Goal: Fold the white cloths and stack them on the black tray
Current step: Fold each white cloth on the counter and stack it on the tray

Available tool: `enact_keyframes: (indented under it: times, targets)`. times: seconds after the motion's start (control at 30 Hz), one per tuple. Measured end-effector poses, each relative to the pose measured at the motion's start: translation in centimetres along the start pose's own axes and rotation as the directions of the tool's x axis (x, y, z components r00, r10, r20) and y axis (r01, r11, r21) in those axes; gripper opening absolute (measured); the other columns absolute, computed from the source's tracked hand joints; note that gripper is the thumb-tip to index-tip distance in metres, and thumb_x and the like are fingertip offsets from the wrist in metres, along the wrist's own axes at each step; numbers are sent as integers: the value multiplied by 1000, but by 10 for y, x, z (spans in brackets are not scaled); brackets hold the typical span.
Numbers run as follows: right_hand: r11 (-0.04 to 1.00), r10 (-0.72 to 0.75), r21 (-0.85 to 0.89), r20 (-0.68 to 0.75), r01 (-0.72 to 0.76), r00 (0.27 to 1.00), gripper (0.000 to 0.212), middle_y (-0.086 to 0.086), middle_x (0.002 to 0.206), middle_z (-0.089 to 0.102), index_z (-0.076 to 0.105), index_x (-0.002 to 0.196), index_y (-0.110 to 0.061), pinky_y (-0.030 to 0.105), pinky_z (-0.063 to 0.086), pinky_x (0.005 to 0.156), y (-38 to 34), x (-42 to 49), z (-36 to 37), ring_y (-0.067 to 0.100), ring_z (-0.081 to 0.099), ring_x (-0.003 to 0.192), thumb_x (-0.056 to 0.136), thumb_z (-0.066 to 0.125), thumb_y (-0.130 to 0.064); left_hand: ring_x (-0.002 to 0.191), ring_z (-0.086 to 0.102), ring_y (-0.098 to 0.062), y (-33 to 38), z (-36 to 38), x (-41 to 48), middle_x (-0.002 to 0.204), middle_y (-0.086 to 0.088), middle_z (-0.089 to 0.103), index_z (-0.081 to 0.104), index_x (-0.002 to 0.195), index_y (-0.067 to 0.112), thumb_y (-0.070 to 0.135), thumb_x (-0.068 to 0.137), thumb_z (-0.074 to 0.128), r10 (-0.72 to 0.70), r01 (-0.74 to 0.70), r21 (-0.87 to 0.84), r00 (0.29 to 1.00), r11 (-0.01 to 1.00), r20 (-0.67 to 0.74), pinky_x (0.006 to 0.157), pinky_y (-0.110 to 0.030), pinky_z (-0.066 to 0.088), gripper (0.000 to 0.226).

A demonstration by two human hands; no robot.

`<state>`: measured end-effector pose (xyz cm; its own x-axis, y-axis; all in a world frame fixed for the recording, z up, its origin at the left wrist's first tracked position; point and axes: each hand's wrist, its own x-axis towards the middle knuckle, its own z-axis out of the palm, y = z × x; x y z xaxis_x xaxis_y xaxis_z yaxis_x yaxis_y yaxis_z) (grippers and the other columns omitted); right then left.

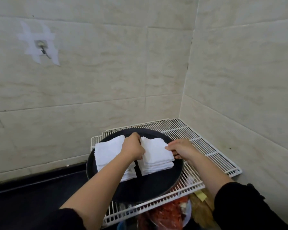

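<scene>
A round black tray [145,188] sits on a white wire rack. Two stacks of folded white cloths lie on it side by side: a left stack [109,152] and a right stack [154,156]. My left hand [134,146] reaches between the stacks and grips the left edge of the right stack's top cloth. On that stack's right edge, my right hand [179,147] pinches the top cloth between fingers and thumb. My left forearm hides part of the left stack.
The white wire rack [198,146] fills the corner between two tiled walls. Under its front edge lie a bag of red stuff [170,211] and a wooden board [201,206]. A dark counter [32,196] stretches to the left. A taped hook [42,47] sticks on the wall.
</scene>
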<state>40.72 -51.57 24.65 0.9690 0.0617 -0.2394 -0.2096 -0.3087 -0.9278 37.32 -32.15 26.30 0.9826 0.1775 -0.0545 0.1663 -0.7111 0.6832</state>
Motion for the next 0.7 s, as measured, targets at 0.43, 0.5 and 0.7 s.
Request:
enact_keyframes:
  times: [0.43,0.5,0.7]
  targets:
    - [918,-94,-387,2,88,996,10,7,72,64,70,80,2,32,50,64,5,2,7,19,61,67,78,71,-7,112,56,-29,-4,18,1,122,-13,59,51,122,7,4,85,59,28,-26,299,1000,954,-3,81,-30,46,38]
    - [886,-110,-454,-4,97,994,12,9,73,63,70,79,4,34,50,66,3,0,8,23,63,72,77,69,-8,109,57,-29,-2,17,-2,119,-13,60,52,119,6,1,85,54,51,-43,318,999,947,-17,77,-30,45,34]
    - [778,-268,-604,-67,174,961,18,18,94,70,69,88,1,43,53,76,-24,-10,17,35,64,93,76,67,-11,101,57,-27,1,0,-9,113,-10,62,57,115,9,-1,82,49,194,-158,282,975,946,-105,74,-30,44,35]
